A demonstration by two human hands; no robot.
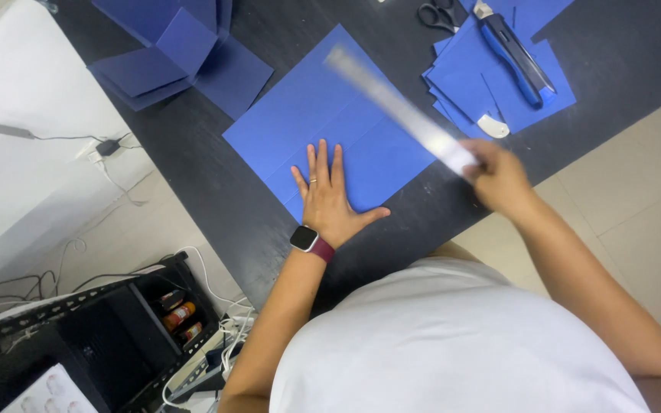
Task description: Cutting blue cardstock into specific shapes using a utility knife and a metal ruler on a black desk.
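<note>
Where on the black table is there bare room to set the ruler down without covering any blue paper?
Bare table lies between the folded blue pieces and the large blue sheet under the left hand. Another strip runs along the near edge, below the right hand holding the ruler. It is crowded top right: scissors, utility knife, paper offcuts.

In the middle of the frame the left hand (329,200) lies flat, fingers (323,159) spread, on a big blue paper sheet (323,115) on the dark worktop (193,153). The right hand (500,177), at center right, grips one end of a metal ruler (395,107) (it looks blurred) above the sheet. Scissors (439,15), a blue utility knife (516,53) and blue paper pieces (499,84) are at upper right, folded blue paper (170,53) at upper left.
</note>
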